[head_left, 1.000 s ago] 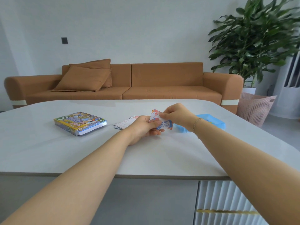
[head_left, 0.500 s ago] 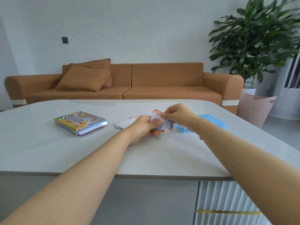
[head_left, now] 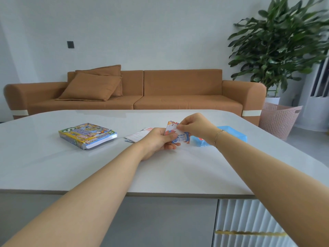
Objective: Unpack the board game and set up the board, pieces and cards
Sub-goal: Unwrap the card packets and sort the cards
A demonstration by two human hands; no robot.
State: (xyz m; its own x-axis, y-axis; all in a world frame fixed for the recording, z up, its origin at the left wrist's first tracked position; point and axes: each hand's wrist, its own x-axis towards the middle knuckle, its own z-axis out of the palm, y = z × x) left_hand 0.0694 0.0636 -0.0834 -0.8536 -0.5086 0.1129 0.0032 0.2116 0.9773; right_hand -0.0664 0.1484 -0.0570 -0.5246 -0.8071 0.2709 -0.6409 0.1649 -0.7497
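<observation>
My left hand (head_left: 156, 141) grips a small stack of colourful game cards (head_left: 181, 138) above the middle of the white table (head_left: 53, 166). My right hand (head_left: 195, 126) pinches the top edge of the stack from the right. The game box lid (head_left: 88, 135), yellow and blue with a cartoon print, lies flat to the left. Folded paper sheets (head_left: 137, 135) lie just behind my left hand. A light blue tray (head_left: 231, 134) sits to the right, partly hidden by my right wrist.
An orange sofa (head_left: 160, 91) with cushions stands beyond the table's far edge. A large potted plant (head_left: 277, 43) and a pink mesh basket (head_left: 279, 118) stand at the right. The table's near edge runs across the lower part of the view.
Both hands stay on the cards; the stack has shifted slightly in my fingers. Nothing on the table has moved.
</observation>
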